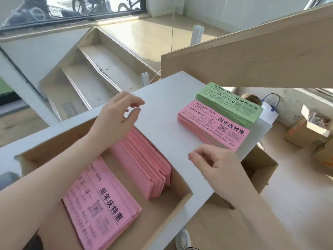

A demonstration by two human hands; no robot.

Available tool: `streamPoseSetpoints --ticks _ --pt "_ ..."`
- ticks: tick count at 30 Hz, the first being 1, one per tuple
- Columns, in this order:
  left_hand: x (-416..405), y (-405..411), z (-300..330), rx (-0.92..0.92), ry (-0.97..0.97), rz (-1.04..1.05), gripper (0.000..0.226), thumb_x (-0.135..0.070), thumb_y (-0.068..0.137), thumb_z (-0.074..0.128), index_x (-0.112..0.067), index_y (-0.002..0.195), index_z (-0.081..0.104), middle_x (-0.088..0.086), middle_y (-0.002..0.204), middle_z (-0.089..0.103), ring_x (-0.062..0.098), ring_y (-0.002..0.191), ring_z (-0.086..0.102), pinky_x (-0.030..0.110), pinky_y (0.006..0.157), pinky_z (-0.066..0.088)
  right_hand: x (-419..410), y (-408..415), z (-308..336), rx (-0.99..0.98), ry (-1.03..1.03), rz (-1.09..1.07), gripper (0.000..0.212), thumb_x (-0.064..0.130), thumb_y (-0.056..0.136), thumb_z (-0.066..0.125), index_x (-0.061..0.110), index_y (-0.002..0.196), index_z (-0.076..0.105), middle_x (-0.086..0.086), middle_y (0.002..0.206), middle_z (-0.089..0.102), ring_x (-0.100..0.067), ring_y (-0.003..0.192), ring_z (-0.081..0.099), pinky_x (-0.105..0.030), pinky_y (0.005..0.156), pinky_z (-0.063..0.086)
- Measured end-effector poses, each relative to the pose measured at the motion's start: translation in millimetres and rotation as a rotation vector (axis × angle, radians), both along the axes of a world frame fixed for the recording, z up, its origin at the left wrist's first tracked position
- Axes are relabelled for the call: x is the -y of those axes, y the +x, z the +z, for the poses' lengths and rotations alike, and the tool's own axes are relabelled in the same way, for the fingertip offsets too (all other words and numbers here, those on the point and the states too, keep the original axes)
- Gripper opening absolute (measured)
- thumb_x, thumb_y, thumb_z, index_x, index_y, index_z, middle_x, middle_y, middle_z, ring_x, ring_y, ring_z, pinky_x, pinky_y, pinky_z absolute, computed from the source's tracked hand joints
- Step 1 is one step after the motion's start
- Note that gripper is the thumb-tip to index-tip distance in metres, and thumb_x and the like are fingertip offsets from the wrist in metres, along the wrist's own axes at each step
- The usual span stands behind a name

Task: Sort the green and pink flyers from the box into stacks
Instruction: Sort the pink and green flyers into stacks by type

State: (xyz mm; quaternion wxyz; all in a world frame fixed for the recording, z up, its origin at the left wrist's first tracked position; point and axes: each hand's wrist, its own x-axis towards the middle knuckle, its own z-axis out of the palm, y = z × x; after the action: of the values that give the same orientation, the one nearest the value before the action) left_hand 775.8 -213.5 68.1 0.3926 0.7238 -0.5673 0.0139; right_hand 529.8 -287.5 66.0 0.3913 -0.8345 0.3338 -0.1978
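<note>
A white table (162,114) is carrying a cardboard box (167,212) holding pink flyers (100,201), some lying flat, some standing on edge. Near the table's far corner a pink stack (214,127) is sitting just beside a green stack (228,105). The left hand (117,116) is hovering above the box, the right hand (216,165) near the pink stack, both loosely curled and grasping nothing.

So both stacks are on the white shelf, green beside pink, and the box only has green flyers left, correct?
Not quite. The head view shows the box holds only pink flyers. The green stack and pink stack do sit side by side on the white shelf.
</note>
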Motion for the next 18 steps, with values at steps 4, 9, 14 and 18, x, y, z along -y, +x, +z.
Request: streamPoseSetpoints --ticks 4,9,14,18 --pt "-68.3 19.0 -12.2 0.062 0.195 -0.017 0.014 -0.010 0.088 0.059 -0.013 0.100 0.067 -0.008 0.098 0.056 -0.004 0.079 0.052 0.004 0.074 0.038 -55.0 35.5 0.6 -0.015 -0.190 0.124 0.016 0.030 0.082 0.054 0.024 0.076 0.068 0.010 0.071 0.064 -0.004 0.064 0.054 -0.018 0.064 0.043" --pt "-108.0 29.4 -26.6 0.259 0.742 -0.040 0.028 -0.030 0.092 0.051 -0.026 0.119 0.058 -0.010 0.116 0.056 0.009 0.099 0.055 0.032 0.088 0.049 -108.0 73.6 -13.2 -0.407 -0.192 0.337 0.024 0.032 0.095 0.049 0.015 0.102 0.065 -0.001 0.099 0.066 -0.019 0.091 0.060 -0.034 0.079 0.048" --pt "-122.6 35.8 -44.9 0.292 1.150 -0.016 0.046 -0.039 0.089 0.051 -0.028 0.133 0.044 -0.002 0.128 0.050 0.020 0.113 0.053 0.042 0.090 0.049 -136.4 123.1 -41.8 -0.889 -0.045 0.457 0.041 0.032 0.097 0.046 0.000 0.124 0.043 -0.020 0.120 0.049 -0.033 0.107 0.052 -0.037 0.080 0.045" --pt "-130.7 35.0 -53.8 0.364 1.196 -0.084 0.049 -0.036 0.086 0.055 -0.025 0.132 0.043 -0.001 0.125 0.052 0.019 0.112 0.054 0.032 0.075 0.047 -142.5 137.8 -64.7 -0.996 0.042 0.348 0.059 0.033 0.096 0.049 -0.001 0.138 0.028 -0.023 0.138 0.028 -0.037 0.126 0.037 -0.045 0.103 0.037"
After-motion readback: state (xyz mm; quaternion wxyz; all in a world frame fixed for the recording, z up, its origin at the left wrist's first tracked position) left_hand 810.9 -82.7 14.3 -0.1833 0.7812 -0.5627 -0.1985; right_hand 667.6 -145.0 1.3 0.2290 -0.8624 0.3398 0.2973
